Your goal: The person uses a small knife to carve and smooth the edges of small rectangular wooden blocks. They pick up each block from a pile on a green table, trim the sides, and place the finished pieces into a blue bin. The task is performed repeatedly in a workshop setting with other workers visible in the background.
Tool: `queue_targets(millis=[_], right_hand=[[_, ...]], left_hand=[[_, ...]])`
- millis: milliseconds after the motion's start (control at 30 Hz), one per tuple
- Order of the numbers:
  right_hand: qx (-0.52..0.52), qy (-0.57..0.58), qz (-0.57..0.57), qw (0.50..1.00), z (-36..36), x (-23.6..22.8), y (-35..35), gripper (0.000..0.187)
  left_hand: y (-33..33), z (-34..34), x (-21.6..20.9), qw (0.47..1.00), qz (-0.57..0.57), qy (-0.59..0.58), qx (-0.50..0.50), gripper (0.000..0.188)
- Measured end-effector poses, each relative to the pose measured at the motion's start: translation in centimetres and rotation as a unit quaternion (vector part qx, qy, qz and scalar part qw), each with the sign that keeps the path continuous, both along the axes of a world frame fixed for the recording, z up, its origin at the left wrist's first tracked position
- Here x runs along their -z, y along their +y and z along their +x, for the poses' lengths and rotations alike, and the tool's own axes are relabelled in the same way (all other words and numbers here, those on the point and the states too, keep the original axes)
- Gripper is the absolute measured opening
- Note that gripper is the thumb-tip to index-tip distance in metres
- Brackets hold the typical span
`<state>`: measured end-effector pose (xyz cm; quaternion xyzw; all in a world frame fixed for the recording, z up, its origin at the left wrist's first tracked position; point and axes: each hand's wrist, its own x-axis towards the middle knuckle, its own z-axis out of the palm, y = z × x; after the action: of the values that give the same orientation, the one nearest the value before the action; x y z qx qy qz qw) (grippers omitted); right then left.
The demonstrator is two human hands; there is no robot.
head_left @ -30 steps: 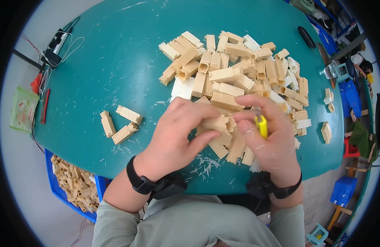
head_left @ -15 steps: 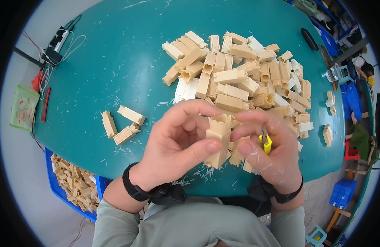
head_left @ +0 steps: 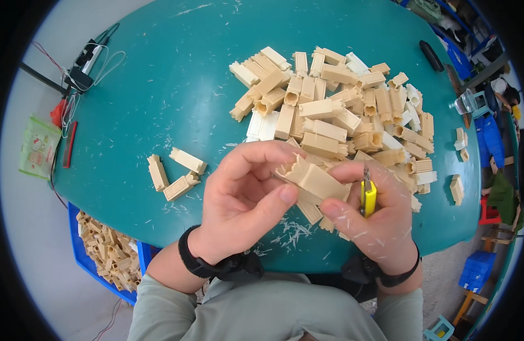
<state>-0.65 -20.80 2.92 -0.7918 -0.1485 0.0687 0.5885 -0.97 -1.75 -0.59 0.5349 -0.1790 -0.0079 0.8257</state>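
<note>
Between both hands, over the near part of the table, I hold a beige rectangular hollow plastic piece (head_left: pixel 316 181) with a jagged, notched end pointing left. My left hand (head_left: pixel 245 196) is closed on that notched end with thumb and fingers. The fingers and thumb of my right hand (head_left: pixel 381 213) pinch the other end. Tucked in the right hand is a small yellow cutter (head_left: pixel 369 196), its metal tip pointing away from me. Just beyond lies a big heap of similar beige and white pieces (head_left: pixel 324 108). Pale shavings (head_left: pixel 293 236) are scattered beneath the hands.
Three beige pieces (head_left: pixel 179 176) lie apart on the left of the green table (head_left: pixel 159 74). A blue bin (head_left: pixel 80 250) full of such pieces stands below its left edge. A power strip (head_left: pixel 88 59) is at the far left, a black object (head_left: pixel 431 55) at the far right.
The held piece has turned from upright to lying sideways, notched end now left. My right fingers have moved onto its other end, and the yellow cutter shows more fully.
</note>
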Motion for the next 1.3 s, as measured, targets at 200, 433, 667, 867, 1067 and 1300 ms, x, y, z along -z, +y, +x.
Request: queue_targets(millis=[200,433,667,867,1067,1300], right_hand=[[-0.002,-0.137,-0.050,0.989,0.5,0.6,-0.1,0.038],[0.045,-0.101,-0.030,0.993,0.3,0.5,0.4,0.038],[0.029,-0.162,-0.057,0.985,0.4,0.4,0.1,0.037],[0.030,-0.149,-0.038,0.988,0.5,0.3,0.0,0.033],[0.080,-0.082,-0.040,0.993,0.6,0.4,-0.3,0.027],[0.077,-0.125,-0.031,0.989,1.2,1.0,-0.3,0.021]], left_hand=[[-0.2,-0.1,-0.2,0.996,0.069,-0.003,-0.061,0.027],[0.4,-0.3,-0.5,0.999,0.006,0.042,0.001,0.016],[-0.1,-0.3,-0.5,1.000,0.002,0.012,-0.007,0.015],[0.2,0.2,-0.2,0.996,0.035,0.022,-0.082,0.010],[2.9,2.2,-0.7,0.936,0.296,0.084,-0.174,0.008],[5.2,2.6,0.3,0.602,0.751,-0.007,-0.271,0.017]])
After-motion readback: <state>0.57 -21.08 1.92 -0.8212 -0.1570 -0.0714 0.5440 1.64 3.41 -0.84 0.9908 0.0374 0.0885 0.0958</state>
